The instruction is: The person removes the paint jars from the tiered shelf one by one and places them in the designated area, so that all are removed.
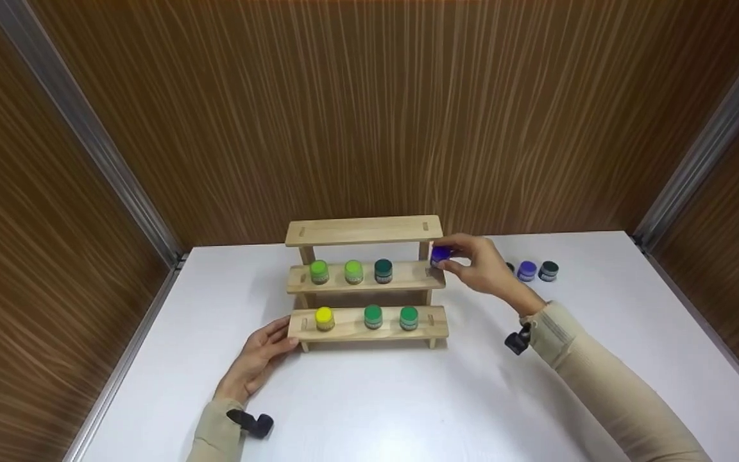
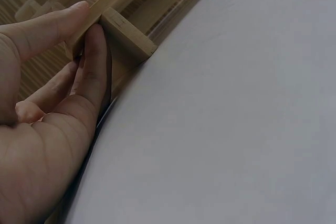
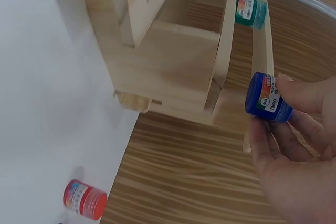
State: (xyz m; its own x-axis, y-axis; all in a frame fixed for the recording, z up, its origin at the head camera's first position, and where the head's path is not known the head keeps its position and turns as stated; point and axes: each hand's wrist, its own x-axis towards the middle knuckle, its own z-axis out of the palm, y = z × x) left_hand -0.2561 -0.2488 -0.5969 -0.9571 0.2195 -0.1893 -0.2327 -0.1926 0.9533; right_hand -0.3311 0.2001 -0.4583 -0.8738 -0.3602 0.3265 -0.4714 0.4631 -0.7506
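Note:
A three-tier wooden display rack (image 1: 363, 232) stands on the white table. My right hand (image 1: 482, 264) pinches a blue paint jar (image 3: 269, 98) between thumb and fingers at the right end of the middle tier; whether its base touches the wood I cannot tell. At the left end of the bottom tier, my left hand (image 1: 257, 356) grips the board, thumb on its edge and fingers beneath. The middle tier holds two light green jars (image 1: 319, 272) and a dark teal jar (image 1: 383, 271). Below them sit a yellow jar (image 1: 324, 318) and two green jars (image 1: 373, 316).
Right of the rack, a purple jar (image 1: 527, 271) and a dark jar (image 1: 548, 271) stand on the table, with another dark one partly hidden behind my right hand. The right wrist view shows a red jar (image 3: 85, 199) on the table. Wood-grain panels (image 1: 369, 115) enclose the table's back and sides.

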